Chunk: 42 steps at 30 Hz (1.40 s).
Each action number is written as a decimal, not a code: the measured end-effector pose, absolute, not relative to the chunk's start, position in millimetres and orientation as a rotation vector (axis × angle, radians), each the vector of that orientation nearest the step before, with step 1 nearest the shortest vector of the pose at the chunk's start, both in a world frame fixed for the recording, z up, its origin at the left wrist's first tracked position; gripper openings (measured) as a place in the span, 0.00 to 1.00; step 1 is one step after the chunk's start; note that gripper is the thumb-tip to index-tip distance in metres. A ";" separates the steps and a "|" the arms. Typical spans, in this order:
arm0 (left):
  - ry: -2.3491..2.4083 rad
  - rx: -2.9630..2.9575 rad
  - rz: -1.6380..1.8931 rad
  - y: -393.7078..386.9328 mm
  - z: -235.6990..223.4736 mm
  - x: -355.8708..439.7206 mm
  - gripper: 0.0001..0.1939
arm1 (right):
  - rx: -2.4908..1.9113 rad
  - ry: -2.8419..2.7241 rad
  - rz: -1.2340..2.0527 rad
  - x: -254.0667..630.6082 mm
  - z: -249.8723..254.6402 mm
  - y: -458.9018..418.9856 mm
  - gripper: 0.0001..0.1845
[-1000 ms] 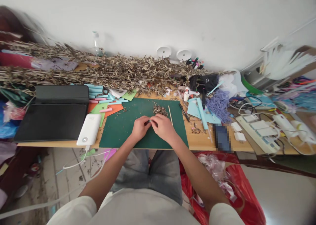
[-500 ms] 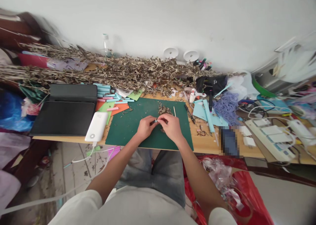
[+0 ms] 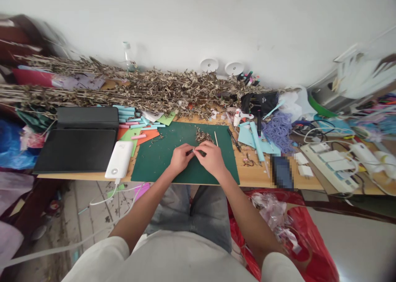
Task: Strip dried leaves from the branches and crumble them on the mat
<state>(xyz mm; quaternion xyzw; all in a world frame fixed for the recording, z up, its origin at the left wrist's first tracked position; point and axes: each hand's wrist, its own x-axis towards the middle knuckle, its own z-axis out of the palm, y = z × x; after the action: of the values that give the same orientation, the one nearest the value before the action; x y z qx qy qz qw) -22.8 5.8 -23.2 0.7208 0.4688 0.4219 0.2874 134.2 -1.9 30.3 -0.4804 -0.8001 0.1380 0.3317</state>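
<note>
Over a green cutting mat (image 3: 157,160), my left hand (image 3: 180,158) and my right hand (image 3: 210,160) meet fingertip to fingertip. Both pinch a small pale-blue piece (image 3: 194,150), too small to name for certain. A little heap of dried leaf bits (image 3: 203,136) lies on the mat just beyond my fingers. A thin wooden stick (image 3: 215,138) rests beside that heap.
Long dried leafy branches (image 3: 139,90) fill the back of the table. A black case (image 3: 77,143) and a white power bank (image 3: 119,159) lie left; rolled paper tubes (image 3: 130,117), coloured sheets, purple yarn (image 3: 276,129), a phone (image 3: 281,171) and a power strip (image 3: 328,166) lie around. A red bag (image 3: 293,232) sits below right.
My hands have stayed together on the small piece, with only slight finger shifts. The view has swayed a little sideways.
</note>
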 end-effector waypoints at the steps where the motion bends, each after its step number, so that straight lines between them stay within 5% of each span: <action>1: 1.254 1.923 1.126 6.2 -23.2 -22.7 0.06 | -1.298 -2.017 0.400 132.7 28.8 -2.7 0.04; 5: 1.246 1.930 1.128 7.3 -24.4 -22.6 0.06 | -1.468 -1.843 0.472 122.1 26.2 -5.6 0.15; 16: 1.274 1.953 1.124 7.0 -22.8 -21.9 0.09 | -1.318 -1.493 0.922 114.9 16.0 -0.7 0.08; 27: 1.290 1.895 1.137 7.2 -21.0 -22.4 0.06 | -1.176 -1.968 0.348 128.0 4.7 -10.8 0.13; 42: 1.319 1.883 1.132 6.4 -18.7 -22.8 0.06 | -1.320 -2.004 0.323 119.8 13.3 -9.6 0.12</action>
<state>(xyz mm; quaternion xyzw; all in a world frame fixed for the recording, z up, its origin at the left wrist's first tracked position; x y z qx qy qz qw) -22.8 6.4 -18.7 0.7041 0.4934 0.4235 0.2855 119.8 -9.6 13.3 -0.5103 -0.7746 0.1247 0.3522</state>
